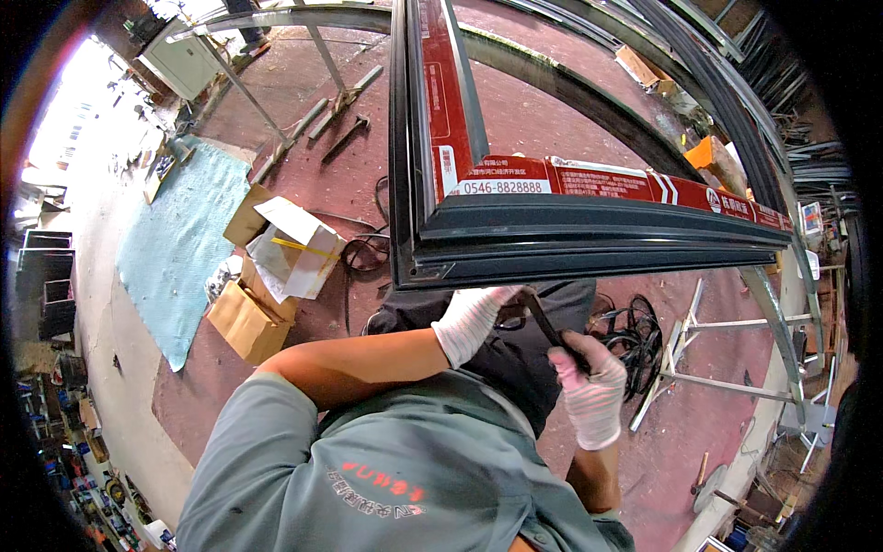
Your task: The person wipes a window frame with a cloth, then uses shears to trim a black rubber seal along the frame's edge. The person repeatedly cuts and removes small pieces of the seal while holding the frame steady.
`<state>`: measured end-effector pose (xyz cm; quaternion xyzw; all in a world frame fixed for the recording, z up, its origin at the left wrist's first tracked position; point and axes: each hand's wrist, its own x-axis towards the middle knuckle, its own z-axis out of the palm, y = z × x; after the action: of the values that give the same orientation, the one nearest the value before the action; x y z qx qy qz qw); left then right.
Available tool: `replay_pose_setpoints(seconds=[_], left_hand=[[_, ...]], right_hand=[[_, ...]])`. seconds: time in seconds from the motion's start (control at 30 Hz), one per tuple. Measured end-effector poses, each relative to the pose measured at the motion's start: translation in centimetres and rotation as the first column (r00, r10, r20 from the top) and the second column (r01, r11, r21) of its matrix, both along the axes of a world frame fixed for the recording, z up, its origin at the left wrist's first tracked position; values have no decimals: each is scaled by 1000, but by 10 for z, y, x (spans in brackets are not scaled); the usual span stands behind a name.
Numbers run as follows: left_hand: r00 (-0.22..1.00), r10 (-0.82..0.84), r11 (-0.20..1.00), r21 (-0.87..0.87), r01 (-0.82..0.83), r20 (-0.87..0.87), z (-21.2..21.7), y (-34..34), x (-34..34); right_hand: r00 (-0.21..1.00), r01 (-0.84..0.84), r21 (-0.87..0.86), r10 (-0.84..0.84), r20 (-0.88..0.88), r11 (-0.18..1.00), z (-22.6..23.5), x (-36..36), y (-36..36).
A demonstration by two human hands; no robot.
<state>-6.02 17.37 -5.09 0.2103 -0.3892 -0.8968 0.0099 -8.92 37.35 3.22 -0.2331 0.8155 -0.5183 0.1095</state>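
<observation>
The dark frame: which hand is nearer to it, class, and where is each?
Left. The left hand is just below the frame in the picture; the right hand is farther below, holding a dark bar.

Bright light [69, 101] glares at left, near a pale cabinet [182, 63] and reddish floor [196, 407].

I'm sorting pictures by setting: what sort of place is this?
Probably a workshop for metal frames, judging by the large dark frame in front of the person, the many long metal bars along the right side, and the black cables lying on the reddish floor.
</observation>
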Motion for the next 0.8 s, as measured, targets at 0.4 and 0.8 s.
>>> replay_pose_setpoints(seconds=[0.4, 0.8], left_hand=[[998, 56, 957, 285, -46, -27, 20, -27, 14], [999, -3, 936, 352, -16, 52, -21, -36, 19]], right_hand=[[719, -262, -17, 183, -671, 965, 162, -35, -56], [639, -530, 120, 488, -595, 840, 185, -83, -92]])
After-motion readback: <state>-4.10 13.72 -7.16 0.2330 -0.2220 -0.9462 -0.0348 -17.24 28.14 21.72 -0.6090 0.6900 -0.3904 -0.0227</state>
